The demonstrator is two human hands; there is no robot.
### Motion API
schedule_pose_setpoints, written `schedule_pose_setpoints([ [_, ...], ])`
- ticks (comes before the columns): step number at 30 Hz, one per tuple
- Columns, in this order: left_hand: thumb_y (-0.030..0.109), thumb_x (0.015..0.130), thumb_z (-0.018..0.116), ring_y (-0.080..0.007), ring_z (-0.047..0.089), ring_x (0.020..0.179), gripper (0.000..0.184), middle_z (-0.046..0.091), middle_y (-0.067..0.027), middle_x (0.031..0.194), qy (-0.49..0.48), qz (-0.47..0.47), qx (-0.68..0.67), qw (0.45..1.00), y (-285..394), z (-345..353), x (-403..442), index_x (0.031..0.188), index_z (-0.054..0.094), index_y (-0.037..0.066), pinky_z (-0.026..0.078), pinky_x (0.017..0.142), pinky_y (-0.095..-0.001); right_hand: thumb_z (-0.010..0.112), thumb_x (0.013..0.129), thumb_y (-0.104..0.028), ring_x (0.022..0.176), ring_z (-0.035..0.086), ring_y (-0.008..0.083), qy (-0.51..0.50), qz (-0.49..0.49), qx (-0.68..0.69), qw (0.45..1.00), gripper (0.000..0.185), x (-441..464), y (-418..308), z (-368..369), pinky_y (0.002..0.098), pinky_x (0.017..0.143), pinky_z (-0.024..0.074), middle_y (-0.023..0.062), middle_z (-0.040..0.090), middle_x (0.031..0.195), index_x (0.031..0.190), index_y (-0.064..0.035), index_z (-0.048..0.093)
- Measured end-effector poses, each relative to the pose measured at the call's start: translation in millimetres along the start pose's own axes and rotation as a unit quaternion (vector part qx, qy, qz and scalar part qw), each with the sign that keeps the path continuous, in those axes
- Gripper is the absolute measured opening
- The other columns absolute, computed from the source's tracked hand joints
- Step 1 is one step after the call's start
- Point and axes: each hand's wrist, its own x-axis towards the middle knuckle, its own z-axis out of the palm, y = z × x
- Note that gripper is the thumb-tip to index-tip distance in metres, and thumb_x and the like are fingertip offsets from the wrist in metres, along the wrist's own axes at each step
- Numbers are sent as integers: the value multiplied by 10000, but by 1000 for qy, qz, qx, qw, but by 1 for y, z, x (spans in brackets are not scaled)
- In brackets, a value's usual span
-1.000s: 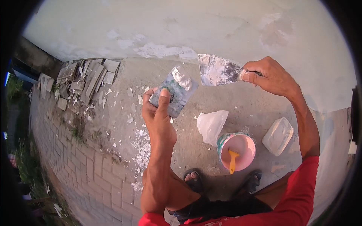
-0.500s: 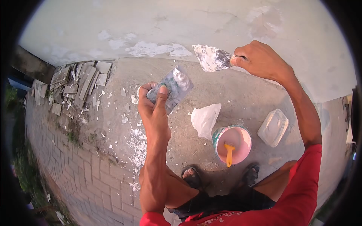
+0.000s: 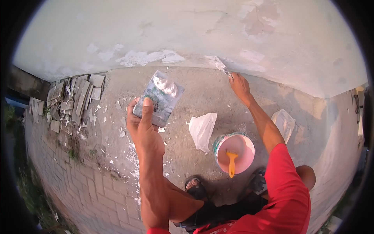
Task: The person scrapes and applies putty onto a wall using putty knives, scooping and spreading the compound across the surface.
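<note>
My left hand (image 3: 145, 121) is gripping the smeared plate (image 3: 160, 98), white paste (image 3: 166, 86) heaped near its far end; right of it, my right hand (image 3: 239, 86) grasps the putty knife (image 3: 222, 66), blade at the wall's (image 3: 187, 31) foot.

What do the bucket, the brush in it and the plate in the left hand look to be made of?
Bucket: probably plastic, with a smooth wall and smeared rim. Brush: the bright, evenly yellow handle suggests plastic; bristles are unclear. Plate: thin, flat and stained grey, metal or plastic; I can't tell which.
</note>
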Motion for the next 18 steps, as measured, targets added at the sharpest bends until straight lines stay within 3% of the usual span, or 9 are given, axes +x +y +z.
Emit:
schedule_pose_setpoints([
  [3, 197, 943, 681, -115, 614, 860, 328, 638, -42, 951, -4, -6, -3, 1000, -2, 3, 2, 1179, 489, 74, 513, 720, -287, 562, 948, -222, 915, 650, 406, 13, 17, -14, 1000, 242, 3, 26, -22, 474, 759, 524, 222, 667, 1007, 996, 12, 599],
  [8, 198, 935, 692, -114, 624, 840, 324, 637, -34, 943, 5, -13, 3, 1000, -5, 7, 3, 1165, 502, 73, 525, 701, -277, 561, 948, -248, 933, 641, 410, -13, 126, -52, 991, 258, -27, 59, -61, 480, 773, 505, 205, 677, 1018, 1009, -2, 608],
  [18, 204, 934, 693, -106, 618, 843, 323, 634, -33, 954, -23, -18, -6, 1000, -12, 15, -2, 1158, 503, 69, 514, 688, -263, 563, 946, -204, 876, 660, 414, -12, 35, 37, 999, 243, 11, -41, 4, 485, 758, 526, 235, 677, 977, 1004, 24, 621],
])
